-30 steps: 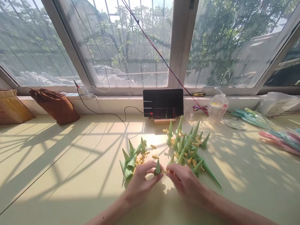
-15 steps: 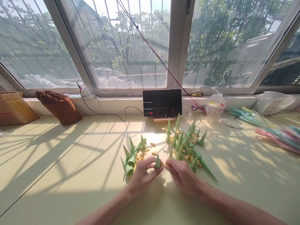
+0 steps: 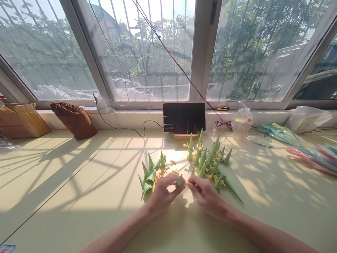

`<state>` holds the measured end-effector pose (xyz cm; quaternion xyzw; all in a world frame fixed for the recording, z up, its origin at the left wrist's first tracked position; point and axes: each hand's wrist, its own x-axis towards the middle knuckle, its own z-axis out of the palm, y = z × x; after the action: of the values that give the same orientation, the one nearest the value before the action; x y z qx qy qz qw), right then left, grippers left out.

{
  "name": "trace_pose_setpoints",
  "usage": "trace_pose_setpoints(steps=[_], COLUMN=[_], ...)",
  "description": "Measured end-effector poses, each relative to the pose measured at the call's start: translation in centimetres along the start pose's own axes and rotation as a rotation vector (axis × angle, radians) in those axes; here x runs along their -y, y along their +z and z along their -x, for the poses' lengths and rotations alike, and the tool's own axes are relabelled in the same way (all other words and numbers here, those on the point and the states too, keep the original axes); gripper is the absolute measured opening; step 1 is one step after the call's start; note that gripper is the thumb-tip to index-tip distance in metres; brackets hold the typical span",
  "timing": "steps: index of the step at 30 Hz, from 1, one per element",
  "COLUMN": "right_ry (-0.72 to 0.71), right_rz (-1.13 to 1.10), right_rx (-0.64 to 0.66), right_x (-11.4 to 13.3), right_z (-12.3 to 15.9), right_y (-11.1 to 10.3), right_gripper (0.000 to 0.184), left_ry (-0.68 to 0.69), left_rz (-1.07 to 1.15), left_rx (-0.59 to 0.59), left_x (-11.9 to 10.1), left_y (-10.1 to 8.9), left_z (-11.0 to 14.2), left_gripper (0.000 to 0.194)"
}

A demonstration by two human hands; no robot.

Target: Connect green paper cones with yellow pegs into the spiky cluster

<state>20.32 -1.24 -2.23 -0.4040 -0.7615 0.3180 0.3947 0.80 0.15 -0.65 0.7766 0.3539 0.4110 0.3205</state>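
Sunlit worktop (image 3: 79, 225) beneath barred windows (image 3: 155, 59). Your left hand (image 3: 163, 194) pinches a green cone (image 3: 180, 181) between thumb and forefinger, tip upward; your right hand (image 3: 208, 192), fingertips drawn together, grips a small yellow peg (image 3: 185, 183) at the cone's side, between your two hands. Beyond your left hand lie two loose yellow pieces (image 3: 173, 162); just to its left is a small cone group (image 3: 150, 176). Beyond your right hand spreads a larger cone cluster (image 3: 202, 162), mixed with yellow pieces. Farther out, straight ahead, a tablet (image 3: 184, 113) stands behind a phone (image 3: 185, 128); a brown bag (image 3: 76, 121) rests far left.
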Motion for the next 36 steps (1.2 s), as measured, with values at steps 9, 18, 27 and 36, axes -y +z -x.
trace_pose_setpoints(steps=[9,18,27,36], right_ry=[0.217,0.31,0.212,0.076], right_rz=[-0.207,-0.402,-0.124,0.103], right_rx=[0.032,0.075,-0.074,-0.163], right_x=[1.0,0.8,1.5,0.4], right_z=[-0.2,-0.7,-1.0,-1.2], right_y=[-0.1,-0.1,-0.3,-0.2], right_gripper=[0.029,0.031,0.031,0.043], left_ry=[0.059,0.047,0.044,0.104], left_rz=[-0.027,-0.077,-0.123,-0.278], left_rx=[0.023,0.01,0.027,0.017], left_x=[0.3,0.7,0.6,0.9], left_y=[0.0,0.0,-0.3,-0.5], left_z=[-0.2,-0.3,-0.7,-0.9], left_gripper=[0.008,0.007,0.013,0.01])
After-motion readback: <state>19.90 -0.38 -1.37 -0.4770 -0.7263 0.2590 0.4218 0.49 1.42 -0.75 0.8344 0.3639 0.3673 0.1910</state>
